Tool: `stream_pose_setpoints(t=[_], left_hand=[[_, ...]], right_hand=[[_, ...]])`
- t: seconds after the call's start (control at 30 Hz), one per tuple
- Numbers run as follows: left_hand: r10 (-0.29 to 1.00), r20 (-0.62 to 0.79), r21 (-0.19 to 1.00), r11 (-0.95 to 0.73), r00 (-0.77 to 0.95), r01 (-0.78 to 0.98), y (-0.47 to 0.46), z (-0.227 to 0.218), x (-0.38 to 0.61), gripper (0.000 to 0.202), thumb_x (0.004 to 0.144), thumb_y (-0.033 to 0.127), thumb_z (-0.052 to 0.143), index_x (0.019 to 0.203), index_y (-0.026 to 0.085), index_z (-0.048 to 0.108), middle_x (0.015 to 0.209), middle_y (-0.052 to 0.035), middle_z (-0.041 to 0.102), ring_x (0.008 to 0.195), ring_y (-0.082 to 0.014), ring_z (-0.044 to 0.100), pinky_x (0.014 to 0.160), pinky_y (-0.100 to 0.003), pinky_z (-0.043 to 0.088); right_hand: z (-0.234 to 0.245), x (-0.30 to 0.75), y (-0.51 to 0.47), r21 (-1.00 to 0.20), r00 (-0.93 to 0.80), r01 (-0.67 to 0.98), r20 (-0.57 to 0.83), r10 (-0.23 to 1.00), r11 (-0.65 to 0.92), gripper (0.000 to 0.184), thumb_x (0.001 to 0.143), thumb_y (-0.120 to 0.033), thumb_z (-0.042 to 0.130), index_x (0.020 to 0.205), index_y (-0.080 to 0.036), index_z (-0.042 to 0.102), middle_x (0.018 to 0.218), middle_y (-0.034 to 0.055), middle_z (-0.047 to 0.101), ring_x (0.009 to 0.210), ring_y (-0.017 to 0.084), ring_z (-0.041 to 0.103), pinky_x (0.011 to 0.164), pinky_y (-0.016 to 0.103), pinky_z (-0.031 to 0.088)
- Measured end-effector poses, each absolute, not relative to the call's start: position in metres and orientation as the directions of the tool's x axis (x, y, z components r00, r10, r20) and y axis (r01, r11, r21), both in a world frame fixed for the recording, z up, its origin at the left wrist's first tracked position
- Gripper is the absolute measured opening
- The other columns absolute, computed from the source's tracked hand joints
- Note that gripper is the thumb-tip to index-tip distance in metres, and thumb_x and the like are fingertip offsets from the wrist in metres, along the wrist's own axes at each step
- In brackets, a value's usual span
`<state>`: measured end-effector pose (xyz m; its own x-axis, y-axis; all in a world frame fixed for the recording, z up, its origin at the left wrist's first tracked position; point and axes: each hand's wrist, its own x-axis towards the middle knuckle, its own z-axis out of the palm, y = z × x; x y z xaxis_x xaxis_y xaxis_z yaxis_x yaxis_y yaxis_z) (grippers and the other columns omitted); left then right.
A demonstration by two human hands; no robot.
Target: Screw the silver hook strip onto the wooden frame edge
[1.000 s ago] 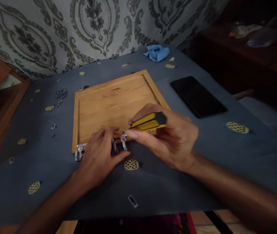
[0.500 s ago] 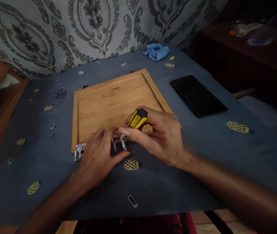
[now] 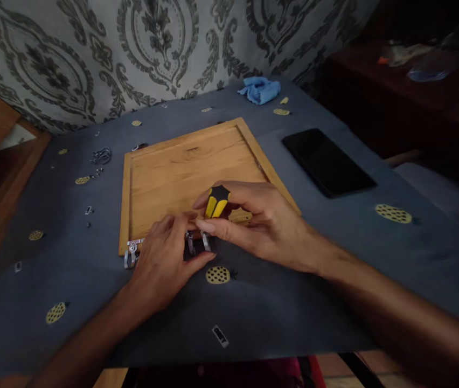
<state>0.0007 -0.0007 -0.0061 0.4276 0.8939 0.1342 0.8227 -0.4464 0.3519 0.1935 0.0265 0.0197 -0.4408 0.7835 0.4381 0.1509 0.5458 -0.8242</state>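
Upright, screwdriver [image 3: 216, 202] within right hand [image 3: 270, 226]

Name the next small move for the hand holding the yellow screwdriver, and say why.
Likely a gentle twist of the screwdriver by the right hand, pressing down: its handle stands nearly upright over the metal hook at the near edge of the wooden board, and the left hand rests against that hook.

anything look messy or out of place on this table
Nothing spilled or broken, but small metal fittings lie scattered loose over the tablecloth left of the wooden board, one plate near the front edge. The right hand grips a screwdriver.
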Motion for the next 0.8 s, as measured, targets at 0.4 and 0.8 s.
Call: stream_pose_setpoints(t=[0.4,0.8], left_hand=[[0.9,0.107,0.361,-0.431,0.422,0.827,-0.001,-0.008,-0.001,0.032,0.082,0.039,0.069,0.107,0.024,0.054,0.096,-0.0052,0.064,0.099,-0.029,0.061,0.084,-0.048,0.052],[0.896,0.115,0.387,-0.437,0.428,0.812,0.0,-0.004,0.001,0.048,0.078,0.032,0.075,0.116,0.021,0.047,0.109,-0.0066,0.066,0.105,-0.0282,0.061,0.088,-0.046,0.049]], right_hand=[[0.013,0.187,0.021,-0.659,-0.405,0.348,0.535,0.741,0.667,0.027,0.092,-0.037,0.059,0.076,-0.017,0.053,0.069,-0.0024,0.053,0.059,0.009,0.049,0.055,0.023,0.04],[0.016,0.19,0.017,-0.631,-0.107,0.451,0.664,0.74,0.631,0.023,0.088,-0.034,0.064,0.071,-0.021,0.056,0.065,-0.0009,0.058,0.057,0.013,0.052,0.055,0.029,0.041]])
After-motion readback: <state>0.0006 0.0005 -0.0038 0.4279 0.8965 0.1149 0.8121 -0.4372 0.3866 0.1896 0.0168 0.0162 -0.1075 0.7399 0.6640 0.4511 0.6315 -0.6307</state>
